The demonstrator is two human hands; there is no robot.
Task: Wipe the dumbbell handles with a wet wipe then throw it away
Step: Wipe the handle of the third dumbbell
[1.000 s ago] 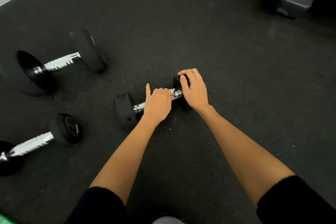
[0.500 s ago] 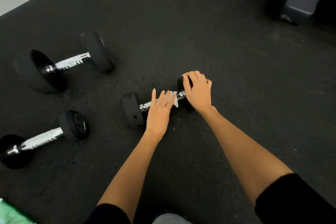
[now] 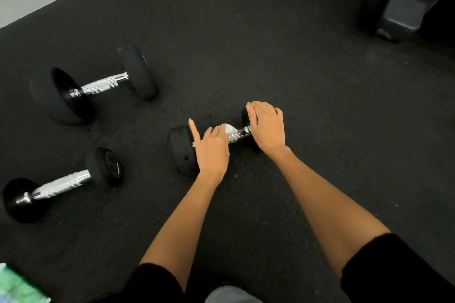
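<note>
Head view, small dumbbell (image 3: 214,140): it is laid on the black floor (image 3: 320,106) directly ahead of the person, with its long axis running from lower left to upper right.
Head view, handle (image 3: 240,134): only a short chrome stretch is seen bare, between the two hands.
Head view, left hand (image 3: 213,150): it is laid over the left part of the handle, beside the near head (image 3: 181,150); the fingers are curled over the bar and the wipe is pressed beneath them, while the forefinger is stuck out straight.
Head view, wet wipe (image 3: 230,128): a white scrap is seen at the left fingertips, on top of the bar.
Head view, right hand (image 3: 267,128): it is draped over the far head, fingers bent round its rim, so that the weight is steadied.
Key relation: the unwiped chrome is judged to lie to the upper right of the left hand, along the bar; a rub that way is judged to be the stroke called for, and the left hand is the nearer one.
Head view, other dumbbells: a large one (image 3: 98,86) and a middling one (image 3: 61,184) are laid well apart to the left, untouched by either hand.
Head view, green packet (image 3: 17,288): it is seen at the bottom left corner, blurred.
</note>
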